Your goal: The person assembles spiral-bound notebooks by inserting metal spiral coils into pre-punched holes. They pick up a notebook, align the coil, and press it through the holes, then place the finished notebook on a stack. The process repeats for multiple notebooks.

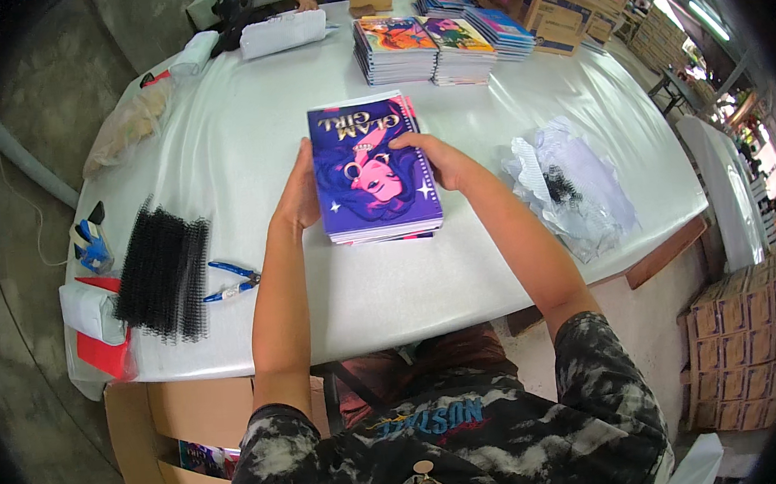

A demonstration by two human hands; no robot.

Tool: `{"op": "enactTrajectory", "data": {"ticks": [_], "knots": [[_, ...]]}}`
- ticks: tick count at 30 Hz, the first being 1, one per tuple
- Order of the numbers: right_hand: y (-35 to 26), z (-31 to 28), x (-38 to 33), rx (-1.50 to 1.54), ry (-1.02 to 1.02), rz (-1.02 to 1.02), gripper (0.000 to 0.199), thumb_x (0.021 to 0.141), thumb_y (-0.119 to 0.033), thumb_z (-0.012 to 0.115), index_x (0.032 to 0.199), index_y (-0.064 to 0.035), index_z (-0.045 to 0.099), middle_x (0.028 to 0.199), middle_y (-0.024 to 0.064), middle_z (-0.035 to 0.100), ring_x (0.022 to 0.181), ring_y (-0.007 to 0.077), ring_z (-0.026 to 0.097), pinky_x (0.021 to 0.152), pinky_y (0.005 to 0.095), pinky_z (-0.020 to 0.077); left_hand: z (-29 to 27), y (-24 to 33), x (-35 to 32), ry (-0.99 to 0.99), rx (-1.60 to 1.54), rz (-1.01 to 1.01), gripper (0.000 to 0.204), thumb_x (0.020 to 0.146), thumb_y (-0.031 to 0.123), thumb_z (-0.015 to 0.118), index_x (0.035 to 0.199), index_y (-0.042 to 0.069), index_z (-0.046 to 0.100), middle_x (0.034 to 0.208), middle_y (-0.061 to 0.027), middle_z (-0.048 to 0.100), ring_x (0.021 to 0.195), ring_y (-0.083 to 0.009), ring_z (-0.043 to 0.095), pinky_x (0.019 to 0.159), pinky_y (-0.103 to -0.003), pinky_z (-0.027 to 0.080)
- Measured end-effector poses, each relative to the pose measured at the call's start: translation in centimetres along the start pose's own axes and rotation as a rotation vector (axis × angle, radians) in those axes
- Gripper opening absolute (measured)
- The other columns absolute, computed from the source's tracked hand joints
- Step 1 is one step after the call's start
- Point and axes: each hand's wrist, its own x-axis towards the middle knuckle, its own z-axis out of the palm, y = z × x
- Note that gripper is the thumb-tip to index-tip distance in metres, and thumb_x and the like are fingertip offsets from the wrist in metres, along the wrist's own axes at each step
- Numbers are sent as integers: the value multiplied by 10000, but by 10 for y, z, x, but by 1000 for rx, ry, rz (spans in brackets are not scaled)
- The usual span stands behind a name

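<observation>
The person's left hand (303,189) presses on the left side of a pile of books (370,176), in the middle of the white table (370,302). The right hand (441,159) hugs the other side, its thumb on top. Black coils (161,271) lie left, near blue pliers (240,287).

White-covered table (239,171), pale floor (624,342) below, stacked brown cartons (741,343) at right, bright tube lights (708,20) at upper right

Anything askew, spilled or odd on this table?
On the table, far right, a crumpled white heap with a black tangle looks like scrap. The booklet stack between left hand and right hand is slightly uneven: lower edges jut out.
</observation>
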Motion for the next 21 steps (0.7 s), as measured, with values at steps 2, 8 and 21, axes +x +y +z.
{"op": "enactTrajectory", "data": {"ticks": [2,8,21], "knots": [[9,1,0,-258,193,-40,595,693,-457,671,1126,-61,576,1050,89,629,1003,192,563,930,319,379,-7,2,-2,-27,-160,-53,728,839,631,393,1314,79,395,1309,-136,450,1192,-269,442,993,-462,349],[19,-3,-7,17,-14,-22,575,781,-482,596,1170,-62,538,1099,99,604,1017,176,569,937,346,397,-10,-7,5,69,7,-117,623,728,370,646,1225,50,451,1150,-148,560,1051,-279,546,932,-442,409],[28,199,-251,-147,-813,-1492,211,753,-193,624,878,-31,571,818,108,574,795,235,536,771,351,414,-14,-10,12,30,-85,-157,633,712,325,654,1231,42,429,1152,-158,554,1029,-289,558,917,-436,430]]}}
